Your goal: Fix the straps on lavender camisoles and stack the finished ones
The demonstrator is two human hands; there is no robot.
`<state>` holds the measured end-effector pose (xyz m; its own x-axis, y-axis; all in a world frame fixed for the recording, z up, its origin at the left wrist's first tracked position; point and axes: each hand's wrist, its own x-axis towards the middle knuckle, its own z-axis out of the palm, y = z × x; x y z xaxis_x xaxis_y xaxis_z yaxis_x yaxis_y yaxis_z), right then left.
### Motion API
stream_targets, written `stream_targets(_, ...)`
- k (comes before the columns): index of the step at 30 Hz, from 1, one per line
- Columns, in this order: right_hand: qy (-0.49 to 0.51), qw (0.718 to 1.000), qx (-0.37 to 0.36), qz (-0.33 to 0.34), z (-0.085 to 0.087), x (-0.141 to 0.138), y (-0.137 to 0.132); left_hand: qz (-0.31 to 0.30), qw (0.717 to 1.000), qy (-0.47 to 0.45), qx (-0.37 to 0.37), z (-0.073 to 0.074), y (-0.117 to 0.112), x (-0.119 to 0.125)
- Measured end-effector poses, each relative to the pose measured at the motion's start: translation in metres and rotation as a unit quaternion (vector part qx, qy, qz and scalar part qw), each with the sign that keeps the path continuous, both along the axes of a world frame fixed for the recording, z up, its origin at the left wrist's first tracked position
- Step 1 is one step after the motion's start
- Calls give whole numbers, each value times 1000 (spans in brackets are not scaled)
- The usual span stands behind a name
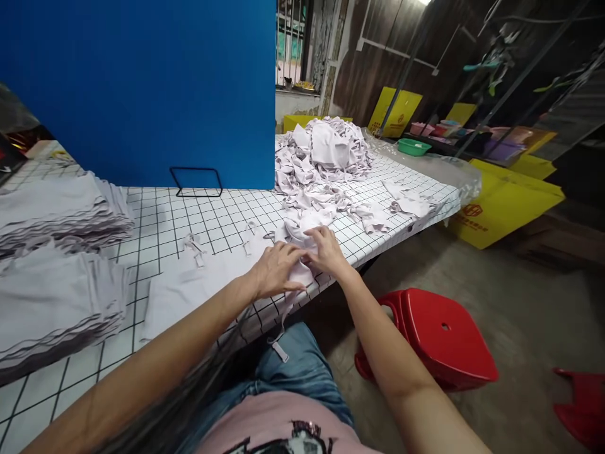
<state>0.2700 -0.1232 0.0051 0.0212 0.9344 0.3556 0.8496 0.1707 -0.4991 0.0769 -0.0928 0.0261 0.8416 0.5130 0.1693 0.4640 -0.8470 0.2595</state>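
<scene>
Both hands work close together at the table's front edge on a pale lilac-white fabric piece (300,273). My left hand (278,268) lies over its near side, fingers stretched to the right and thumb apart. My right hand (327,253) has its fingers curled onto the cloth; the grip is partly hidden. From the piece a thin strap (283,321) with a small pale clasp (280,351) hangs over the edge above my lap. Left of the hands, a flat pale piece (177,290) with straps lies spread on the table.
Stacks of flat fabric pieces (51,296) stand at the left on the grid-patterned tablecloth (155,221). A blue board (155,88) rises behind a black wire stand (196,194). A loose heap of garments (326,151) lies farther back. A red stool (444,334) stands at right.
</scene>
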Motion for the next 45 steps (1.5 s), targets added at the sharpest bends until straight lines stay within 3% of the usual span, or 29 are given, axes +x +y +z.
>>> stream_targets(3, -19, 997, -10, -73, -13, 12, 33, 3, 999, 33, 16, -7, -1, 6)
stream_targets(5, 11, 996, -7, -91, -10, 22, 42, 20, 1000, 7, -7, -6, 1, 1)
stream_targets(7, 64, 992, 13, -105, 3, 30, 42, 40, 995, -44, -79, 0, 4, -4)
stream_targets(9, 126, 985, 52, -108, 25, 31, 37, 60, 970, -112, -207, 11, 7, -6)
stream_targets(10, 154, 981, 68, -94, 38, 27, 33, 67, 943, -153, -286, 17, 9, -5)
stream_targets(12, 177, 983, 55, -7, 66, 11, 24, 62, 860, -256, -438, 29, 13, 0)
stream_targets(14, 152, 976, -2, 155, 88, -10, 16, 31, 757, -359, -546, 38, 15, 4)
stream_targets(16, 119, 954, -13, 275, 100, -25, 10, 14, 674, -432, -599, 41, 17, 1)
stream_targets(17, 119, 947, -4, 298, 100, -29, 9, 27, 645, -459, -610, 41, 18, -3)
stream_targets(19, 157, 949, 19, 273, 93, -28, 11, 86, 601, -506, -613, 35, 17, -15)
stream_targets(22, 204, 957, 9, 208, 70, -20, 21, 146, 563, -549, -600, 25, 12, -36)
stream_targets(25, 226, 938, -47, 259, 54, -25, 32, 113, 572, -524, -621, 24, 6, -47)
stream_targets(28, 295, 874, -120, 366, 53, -40, 40, 87, 601, -491, -625, 32, 5, -52)
stream_targets(30, 340, 846, -138, 388, 59, -46, 42, 89, 632, -458, -618, 36, 9, -57)
stream_targets(34, 405, 842, -84, 346, 82, -39, 35, 130, 735, -373, -552, 35, 18, -72)
stream_targets(37, 454, 824, -59, 335, 100, -34, 23, 170, 828, -329, -421, 30, 19, -78)
stream_targets(39, 493, 808, -46, 320, 109, -36, 17, 213, 865, -311, -331, 27, 17, -79)
stream_targets(42, 545, 795, 7, 265, 116, -38, 12, 264, 868, -331, -260, 27, 12, -79)
stream_targets(45, 553, 805, 70, 203, 115, -33, 17, 205, 815, -406, -360, 32, 10, -85)
